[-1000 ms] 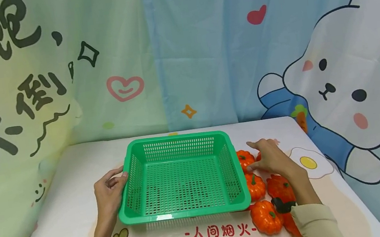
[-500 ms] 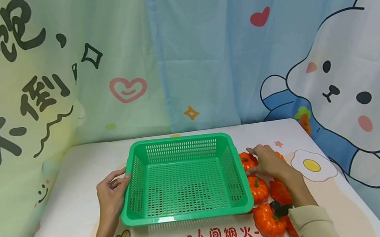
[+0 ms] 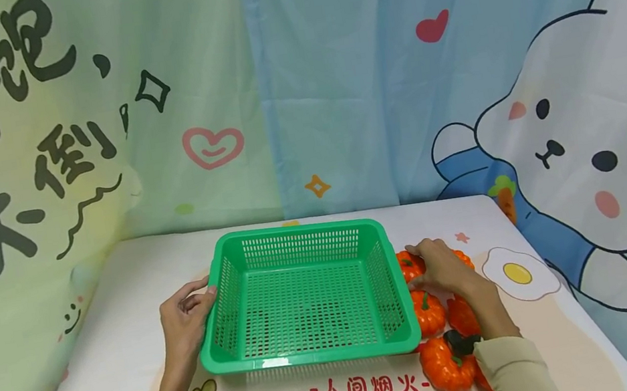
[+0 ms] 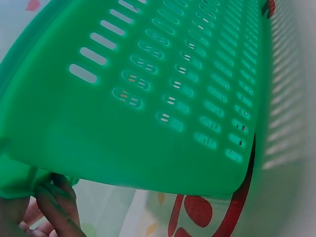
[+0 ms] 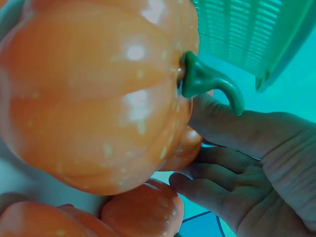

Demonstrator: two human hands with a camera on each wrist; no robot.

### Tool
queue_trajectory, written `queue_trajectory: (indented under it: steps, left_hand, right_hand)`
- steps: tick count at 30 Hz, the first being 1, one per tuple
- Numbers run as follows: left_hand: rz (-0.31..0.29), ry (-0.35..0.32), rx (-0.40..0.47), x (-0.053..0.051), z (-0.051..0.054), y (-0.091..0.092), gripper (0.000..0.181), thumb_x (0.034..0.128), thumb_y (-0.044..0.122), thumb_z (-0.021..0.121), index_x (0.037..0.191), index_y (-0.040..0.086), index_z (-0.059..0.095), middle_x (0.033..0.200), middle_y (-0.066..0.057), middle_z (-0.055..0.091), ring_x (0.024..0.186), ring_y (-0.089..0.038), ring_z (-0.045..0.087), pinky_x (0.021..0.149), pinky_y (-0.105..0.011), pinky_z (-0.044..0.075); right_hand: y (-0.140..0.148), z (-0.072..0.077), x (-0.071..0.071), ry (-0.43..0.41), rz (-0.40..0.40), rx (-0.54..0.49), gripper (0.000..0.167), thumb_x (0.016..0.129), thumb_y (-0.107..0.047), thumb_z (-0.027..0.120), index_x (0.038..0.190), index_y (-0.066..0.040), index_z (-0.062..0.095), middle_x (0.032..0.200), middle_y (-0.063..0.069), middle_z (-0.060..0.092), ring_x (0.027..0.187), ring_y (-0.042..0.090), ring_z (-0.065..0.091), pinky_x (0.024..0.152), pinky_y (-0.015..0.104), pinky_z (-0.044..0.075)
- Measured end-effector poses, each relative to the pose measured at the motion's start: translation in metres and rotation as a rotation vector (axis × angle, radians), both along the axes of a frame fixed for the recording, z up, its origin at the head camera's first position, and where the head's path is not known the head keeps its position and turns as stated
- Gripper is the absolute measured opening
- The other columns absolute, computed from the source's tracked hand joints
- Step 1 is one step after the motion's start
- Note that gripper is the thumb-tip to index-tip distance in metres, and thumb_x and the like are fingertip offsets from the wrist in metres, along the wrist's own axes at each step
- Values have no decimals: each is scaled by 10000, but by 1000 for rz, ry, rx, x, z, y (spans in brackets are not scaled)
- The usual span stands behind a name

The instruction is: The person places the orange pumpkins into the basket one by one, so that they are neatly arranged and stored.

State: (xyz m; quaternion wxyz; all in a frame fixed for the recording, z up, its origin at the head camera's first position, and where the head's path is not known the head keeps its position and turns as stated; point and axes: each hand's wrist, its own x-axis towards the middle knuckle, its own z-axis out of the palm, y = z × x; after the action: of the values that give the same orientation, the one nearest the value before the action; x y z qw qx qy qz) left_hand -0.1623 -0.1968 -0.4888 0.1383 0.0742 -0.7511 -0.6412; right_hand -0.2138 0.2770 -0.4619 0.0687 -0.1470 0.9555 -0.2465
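Here we are: the left hand (image 3: 185, 319) pinches the side rim of the green basket (image 3: 313, 357), mid-tabletop (image 3: 136, 269), while the right hand (image 3: 446, 270) has thumb and fingers round the far pumpkin (image 3: 410, 265), just beside the basket's right wall. To do this cleanly, I'd say, steady that rim lightly and grip the ribbed body, watching the wrist over the middle pumpkin (image 3: 430, 313) and the near pumpkin (image 3: 445, 366). And the lettering! Red "人间烟火" on the tabletop, "Eating three meals" beneath; bold black "不倒" on the backdrop (image 3: 321, 86). No brand I can read.
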Motion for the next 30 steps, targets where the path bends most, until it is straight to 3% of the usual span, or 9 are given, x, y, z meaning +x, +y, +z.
queue_trajectory:
  steps: [13,19,25,30]
  left_hand:
    - [-20,12,18,0,0,1,271,1044,103,747,1273,-40,765,825,-51,795,672,-86,746,599,-198,624]
    - [-24,10,27,1,0,1,269,1045,103,746,1272,-39,763,821,-38,797,673,-91,753,596,-203,628]
    - [-22,12,32,1,0,0,282,1041,106,753,1282,-41,760,824,-33,795,675,-81,748,596,-205,629]
    - [-12,14,19,1,-1,-1,272,1046,101,744,1276,-43,761,810,-25,792,661,-78,744,593,-198,625]
  right_hand:
    - [2,-2,0,17,15,0,664,819,-87,967,1380,121,679,1112,159,797,963,274,705,970,552,643]
    - [2,-2,0,51,18,3,671,816,-85,968,1388,110,678,1151,172,796,981,277,704,974,558,638]
    - [1,8,5,57,1,-9,633,819,-75,963,1374,81,702,1139,162,791,995,287,696,970,553,636]
    - [0,17,11,24,-40,-10,634,859,-62,928,1420,82,670,1224,205,756,1106,363,663,1048,602,600]
